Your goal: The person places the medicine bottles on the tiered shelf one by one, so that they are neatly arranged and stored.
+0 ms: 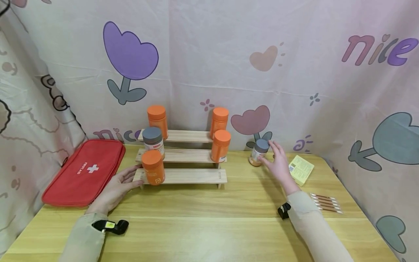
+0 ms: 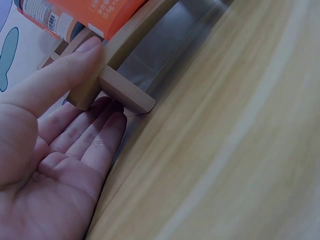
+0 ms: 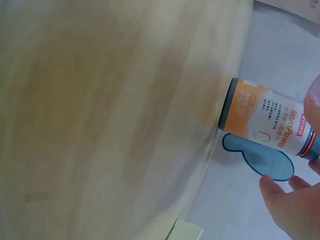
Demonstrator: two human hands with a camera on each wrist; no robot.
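My right hand point(image 1: 278, 163) holds a grey-capped supplement bottle point(image 1: 257, 157) near its cap, thumb on one side and fingers on the other. The right wrist view shows its orange-and-white label, with the base close to the table. At the left end of a three-step wooden rack point(image 1: 193, 176), my left hand point(image 1: 114, 189) grips the lowest board, thumb on top and fingers beneath, beside a leg. Near that thumb stands an orange bottle point(image 1: 153, 169) on the lowest step. Another grey-capped bottle point(image 1: 154, 140) is on the middle step behind it.
An orange bottle point(image 1: 220, 145) stands right on the middle step; two more, one left point(image 1: 158, 120) and one right point(image 1: 219, 120), are on the top step. A red first-aid pouch point(image 1: 86, 173) lies left. A yellow box point(image 1: 301, 170) and cotton swabs point(image 1: 325, 203) lie right.
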